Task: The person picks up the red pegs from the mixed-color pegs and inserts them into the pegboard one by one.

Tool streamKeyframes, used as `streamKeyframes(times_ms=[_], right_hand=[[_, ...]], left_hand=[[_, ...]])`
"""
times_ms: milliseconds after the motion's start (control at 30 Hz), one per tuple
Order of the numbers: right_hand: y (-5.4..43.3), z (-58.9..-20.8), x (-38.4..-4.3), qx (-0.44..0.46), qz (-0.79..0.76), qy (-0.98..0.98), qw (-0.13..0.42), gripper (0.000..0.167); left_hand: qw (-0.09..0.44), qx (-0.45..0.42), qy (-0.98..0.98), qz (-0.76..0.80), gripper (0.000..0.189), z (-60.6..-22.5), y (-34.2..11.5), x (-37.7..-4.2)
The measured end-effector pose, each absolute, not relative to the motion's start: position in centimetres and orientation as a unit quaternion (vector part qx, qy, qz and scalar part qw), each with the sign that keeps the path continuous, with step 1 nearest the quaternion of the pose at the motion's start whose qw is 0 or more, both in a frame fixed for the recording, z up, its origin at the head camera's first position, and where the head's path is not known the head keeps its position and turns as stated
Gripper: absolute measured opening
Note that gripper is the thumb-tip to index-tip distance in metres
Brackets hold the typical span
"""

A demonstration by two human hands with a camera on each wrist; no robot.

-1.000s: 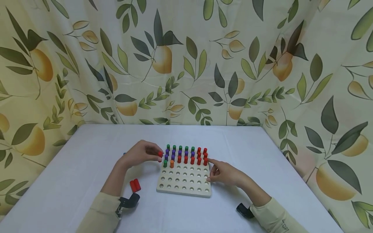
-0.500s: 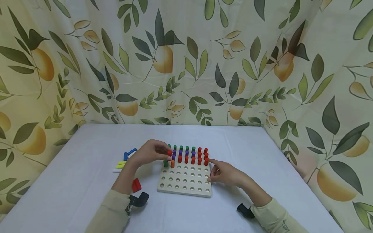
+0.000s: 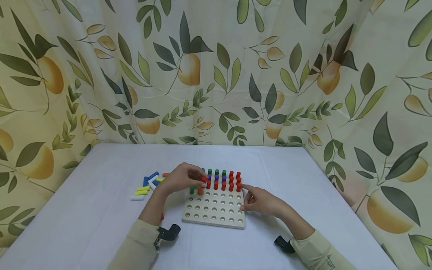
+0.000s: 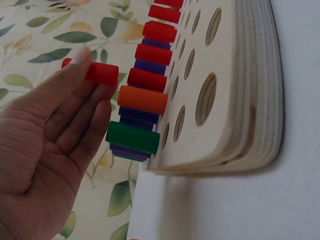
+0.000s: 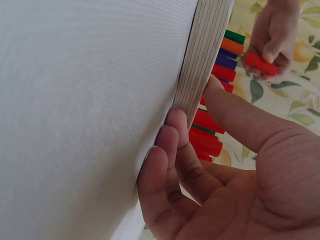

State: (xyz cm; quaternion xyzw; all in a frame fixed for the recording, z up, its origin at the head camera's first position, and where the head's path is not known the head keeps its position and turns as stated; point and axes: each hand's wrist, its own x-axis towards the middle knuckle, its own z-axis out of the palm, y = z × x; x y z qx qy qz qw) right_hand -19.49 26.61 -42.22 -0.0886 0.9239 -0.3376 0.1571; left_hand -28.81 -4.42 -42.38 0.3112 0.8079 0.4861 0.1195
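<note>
Thumb and fingertips of my left hand (image 3: pixel 180 178) pinch a red peg (image 4: pixel 104 73), held up over the rear left part of a pale wooden pegboard (image 3: pixel 214 221). The peg is apart from the board in the left wrist view. My right hand (image 3: pixel 261 200) grips the board's right edge, thumb at the top face and fingertips against the layered side. Rows of green, purple and red pegs (image 3: pixel 224 186) stand at the back of the board. At the left, a green peg (image 4: pixel 134 137) and an orange peg (image 4: pixel 142 100) stand foremost; the front holes are bare.
Left of the board lie loose pegs, among them yellow (image 3: pixel 141 192), blue (image 3: pixel 145 181), white (image 3: pixel 137 198) and orange (image 3: pixel 166 174). A red peg (image 3: pixel 162 216) is mostly hidden behind my left forearm. A patterned curtain (image 3: pixel 216 75) hangs behind the white table (image 3: pixel 263 161).
My left hand has moved right with the red peg, from the board's left edge to over the pegs, uncovering the loose pegs at left. The right hand stays at the edge.
</note>
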Motion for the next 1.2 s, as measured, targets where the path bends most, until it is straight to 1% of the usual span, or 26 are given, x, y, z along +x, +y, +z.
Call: streamKeyframes(times_ms=[733, 1200], right_hand=[[26.6, -42.3, -19.5, -0.089, -0.331, 0.926, 0.155, 0.083], [26.6, -42.4, -19.5, -0.087, -0.332, 0.926, 0.158, 0.084]], left_hand=[[0.141, 0.303, 0.817, 0.47, 0.024, -42.5, -3.3, -28.4], [0.141, 0.313, 0.824, 0.45, 0.024, -42.6, -2.9, -28.5]])
